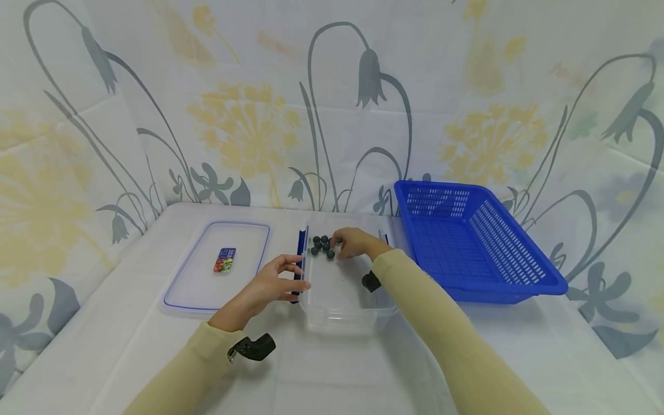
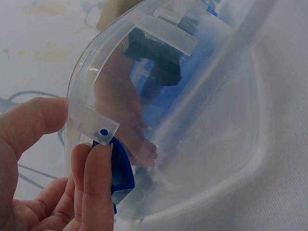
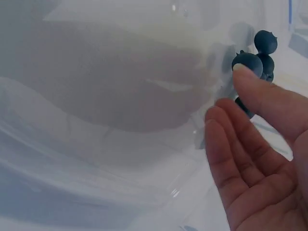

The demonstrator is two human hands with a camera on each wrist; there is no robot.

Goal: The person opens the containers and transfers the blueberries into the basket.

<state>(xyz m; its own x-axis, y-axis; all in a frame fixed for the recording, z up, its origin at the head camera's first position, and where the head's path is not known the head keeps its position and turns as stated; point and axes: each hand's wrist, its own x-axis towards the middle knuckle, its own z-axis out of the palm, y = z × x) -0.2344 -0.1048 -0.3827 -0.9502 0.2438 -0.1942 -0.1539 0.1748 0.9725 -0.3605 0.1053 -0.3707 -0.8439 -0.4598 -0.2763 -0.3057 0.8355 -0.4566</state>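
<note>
A clear plastic container with blue side clips stands in the middle of the table. Several blueberries lie together at its far left inside. My left hand holds the container's left side, thumb at the rim and fingertips at the blue clip. My right hand reaches into the container beside the blueberries. Seen from the right wrist, its thumb touches a blueberry, while the other fingers are bent slightly apart from the thumb. Another blueberry is partly hidden behind those fingers.
A clear lid with a blue seal and a colourful label lies to the left. An empty-looking blue slatted basket stands tilted at the right, close against the container. A patterned cloth hangs behind the table.
</note>
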